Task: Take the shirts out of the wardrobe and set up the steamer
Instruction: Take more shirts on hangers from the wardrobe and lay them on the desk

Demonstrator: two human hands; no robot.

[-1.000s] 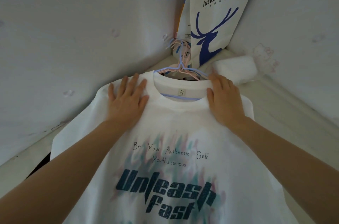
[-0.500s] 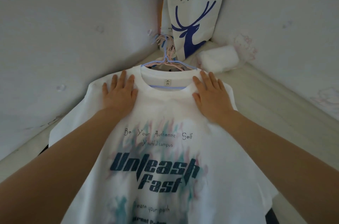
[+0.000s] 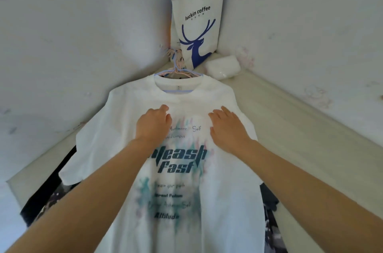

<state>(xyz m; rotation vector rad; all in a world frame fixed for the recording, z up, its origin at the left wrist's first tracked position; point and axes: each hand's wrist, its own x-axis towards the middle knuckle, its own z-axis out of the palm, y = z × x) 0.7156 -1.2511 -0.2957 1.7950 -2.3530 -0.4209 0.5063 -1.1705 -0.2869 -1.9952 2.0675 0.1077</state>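
Head view, the only one we have: one white T-shirt [image 3: 223, 186] lies spread flat, front up, on a pale surface [image 3: 300, 128] that runs into the corner of two white walls. We count two bare hands on its chest, just below the collar. The left hand [image 3: 153, 124] rests over the start of the printed lines, its fingers bent and bunched together at the tips against the cloth; we cannot tell whether they pinch any fabric. The right hand [image 3: 228, 126] lies flat beside the print, its fingers nearly straight and slightly apart, the palm down on the cloth. The two hands are apart, with the pastel streaks of the print between them.

The shirt is on a hanger [image 3: 180, 71]; a pale blue bar shows inside the neck opening, and above the collar we see thin blue and pink wires, so there may be more than one hanger, though we cannot count them. Their hooks point into the corner.

Behind the collar stands one white paper bag [image 3: 199, 24] printed "luckin coffee" with a blue deer, upright and leaning in the corner, with two white cord handles at its top. One white wrapped packet [image 3: 223, 67] lies just beside it to the right. Dark patterned fabric [image 3: 269, 211] shows under both lower edges of the shirt.
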